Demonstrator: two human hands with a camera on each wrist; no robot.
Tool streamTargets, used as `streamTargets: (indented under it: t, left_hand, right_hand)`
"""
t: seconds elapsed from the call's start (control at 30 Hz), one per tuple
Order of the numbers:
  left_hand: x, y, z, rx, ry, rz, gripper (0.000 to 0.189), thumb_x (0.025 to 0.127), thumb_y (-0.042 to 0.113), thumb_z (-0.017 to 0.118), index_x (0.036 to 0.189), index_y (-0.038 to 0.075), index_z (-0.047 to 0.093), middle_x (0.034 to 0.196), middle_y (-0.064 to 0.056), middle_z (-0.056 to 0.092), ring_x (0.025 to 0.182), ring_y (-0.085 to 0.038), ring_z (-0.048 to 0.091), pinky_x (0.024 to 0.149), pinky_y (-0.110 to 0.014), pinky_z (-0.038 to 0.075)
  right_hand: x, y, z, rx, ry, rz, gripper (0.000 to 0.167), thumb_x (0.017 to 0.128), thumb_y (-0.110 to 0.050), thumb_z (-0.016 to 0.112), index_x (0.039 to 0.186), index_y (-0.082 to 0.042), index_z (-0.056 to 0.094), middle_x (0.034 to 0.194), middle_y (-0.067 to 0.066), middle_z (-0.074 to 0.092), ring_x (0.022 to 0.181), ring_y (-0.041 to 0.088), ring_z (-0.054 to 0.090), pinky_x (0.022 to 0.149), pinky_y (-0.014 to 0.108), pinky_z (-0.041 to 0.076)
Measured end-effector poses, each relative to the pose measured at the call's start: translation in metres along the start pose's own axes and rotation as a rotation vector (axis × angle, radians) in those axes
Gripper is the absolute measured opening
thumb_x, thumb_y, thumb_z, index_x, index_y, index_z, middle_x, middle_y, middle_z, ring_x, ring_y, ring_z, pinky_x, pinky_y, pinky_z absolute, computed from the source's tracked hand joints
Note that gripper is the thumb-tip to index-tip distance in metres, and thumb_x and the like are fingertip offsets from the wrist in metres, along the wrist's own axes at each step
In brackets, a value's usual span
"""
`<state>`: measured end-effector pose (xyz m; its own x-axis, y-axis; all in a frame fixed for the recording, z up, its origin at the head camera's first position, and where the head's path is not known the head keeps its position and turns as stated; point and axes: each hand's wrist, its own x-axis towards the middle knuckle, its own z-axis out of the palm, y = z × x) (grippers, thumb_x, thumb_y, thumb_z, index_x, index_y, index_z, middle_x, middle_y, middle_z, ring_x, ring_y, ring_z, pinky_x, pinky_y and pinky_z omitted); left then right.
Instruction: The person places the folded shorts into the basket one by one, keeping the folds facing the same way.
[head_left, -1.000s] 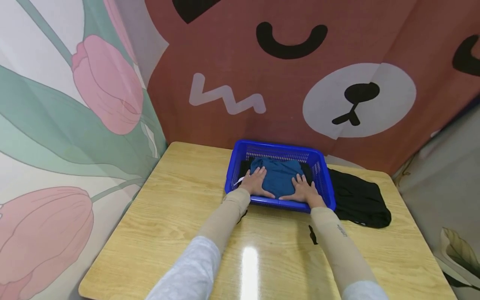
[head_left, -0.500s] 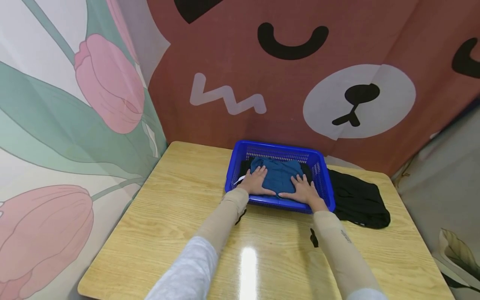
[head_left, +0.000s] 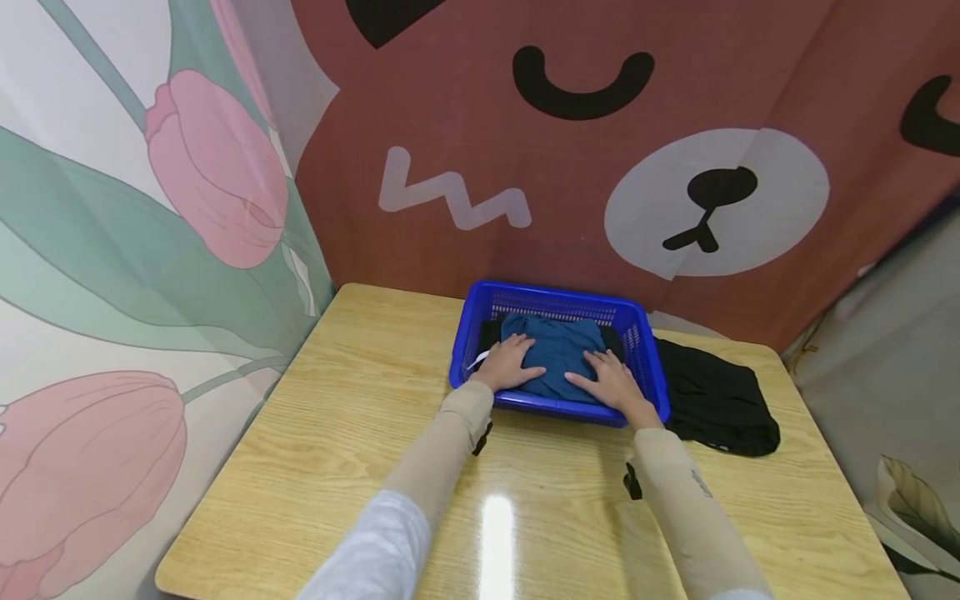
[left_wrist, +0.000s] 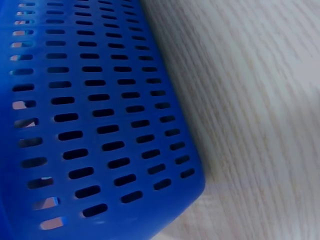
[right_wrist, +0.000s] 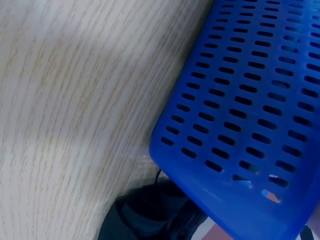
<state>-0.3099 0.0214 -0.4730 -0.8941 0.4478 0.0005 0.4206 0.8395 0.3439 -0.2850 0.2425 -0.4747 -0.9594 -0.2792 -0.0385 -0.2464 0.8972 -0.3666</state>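
A folded blue garment [head_left: 558,354] lies on top of dark cloth [head_left: 489,333] inside a blue plastic basket [head_left: 558,292]. My left hand [head_left: 508,363] rests on the garment's left side with fingers spread. On its right side lies my right hand [head_left: 611,382], fingers also extended and thumb pointing inward. Both wrists cross the basket's near rim. The left wrist view shows the perforated outer wall of the basket [left_wrist: 100,115]. In the right wrist view the same basket wall [right_wrist: 240,100] fills the right side, and the hand is mostly hidden.
A folded black garment [head_left: 716,396] lies on the wooden table [head_left: 360,383] just right of the basket; its dark fabric [right_wrist: 155,212] shows at the bottom of the right wrist view. Behind the table hangs a curtain [head_left: 450,258] with a bear print.
My hands have shifted slightly on the blue garment, their thumbs drawing farther apart. The right hand has moved a little to the right. The basket has stayed in place.
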Motion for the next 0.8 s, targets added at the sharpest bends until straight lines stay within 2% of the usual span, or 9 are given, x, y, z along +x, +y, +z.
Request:
streamTargets:
  t: [0.3,0.6,0.8]
  left_hand:
    - [-0.009,0.005,-0.003,-0.021,0.092,0.024,0.044,0.088,0.035,0.054,0.122,0.007,0.054,0.123,-0.008,0.052,0.115,-0.022,0.045,0.095,-0.036,0.035]
    - [-0.019,0.008,-0.006,-0.011,0.167,0.042,0.034,0.087,0.027,0.057,0.114,0.006,0.059,0.115,-0.008,0.058,0.107,-0.02,0.052,0.091,-0.03,0.039]
    - [-0.024,0.008,-0.006,-0.01,0.239,0.065,0.03,0.086,0.024,0.058,0.109,0.005,0.062,0.108,-0.008,0.06,0.102,-0.022,0.055,0.088,-0.03,0.041]
  right_hand:
    - [-0.009,-0.006,-0.006,0.047,0.022,-0.008,0.076,0.086,-0.055,0.044,0.133,0.004,0.037,0.133,0.028,0.033,0.124,0.043,0.024,0.093,0.063,0.022]
    - [-0.017,-0.004,-0.006,0.042,0.074,-0.042,0.071,0.087,-0.052,0.046,0.128,0.005,0.043,0.13,0.027,0.04,0.123,0.042,0.027,0.094,0.06,0.024]
    - [-0.022,-0.002,-0.004,0.034,0.116,-0.053,0.068,0.088,-0.05,0.046,0.127,0.005,0.045,0.129,0.027,0.04,0.123,0.043,0.026,0.095,0.059,0.023]
